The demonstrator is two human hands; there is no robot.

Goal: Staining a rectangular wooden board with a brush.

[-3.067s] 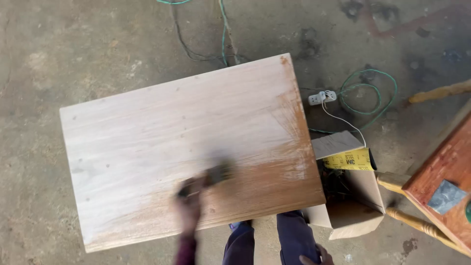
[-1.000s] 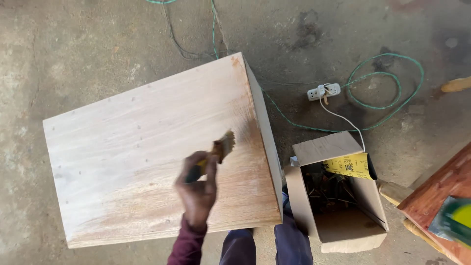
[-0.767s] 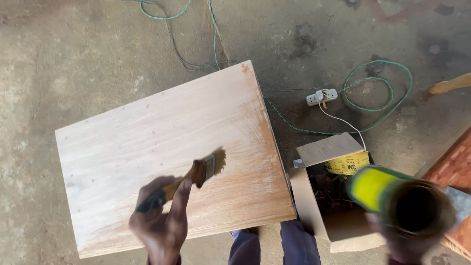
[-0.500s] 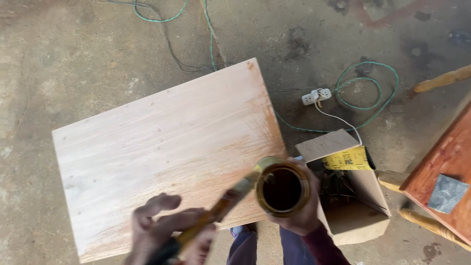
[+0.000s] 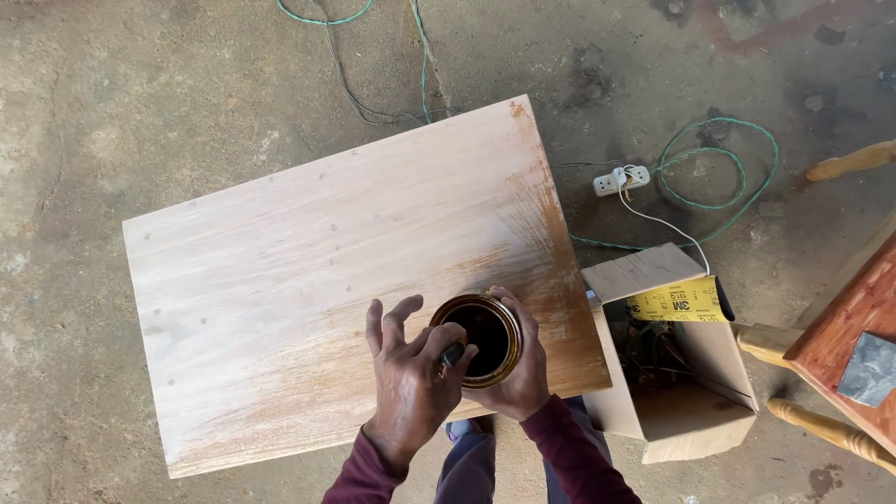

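So right now I've got the right hand [image 5: 509, 378] wrapped around a small round tin [image 5: 478, 338] of dark liquid, fingers closed on its far side, holding it just above the wooden board [image 5: 308, 271]. The left hand [image 5: 411, 373] is pinched shut on a dark brush handle [image 5: 453, 354] that angles into the tin's open mouth; I can't see the bristles, they're down in the liquid.

Both hands sit over the board's near-right corner. The near edge runs just under my wrists, and the right-hand edge is only a little way past the tin. That strip near the right edge looks darker and browner, while everything left and away from the grip is pale bare wood with lots of free surface.

Just off to the right of the tin, past the board edge, is an open cardboard box [image 5: 672, 392] on the concrete floor [image 5: 112, 112]. Further out from it, a white power strip [image 5: 623, 178] and loops of green cable [image 5: 719, 177]
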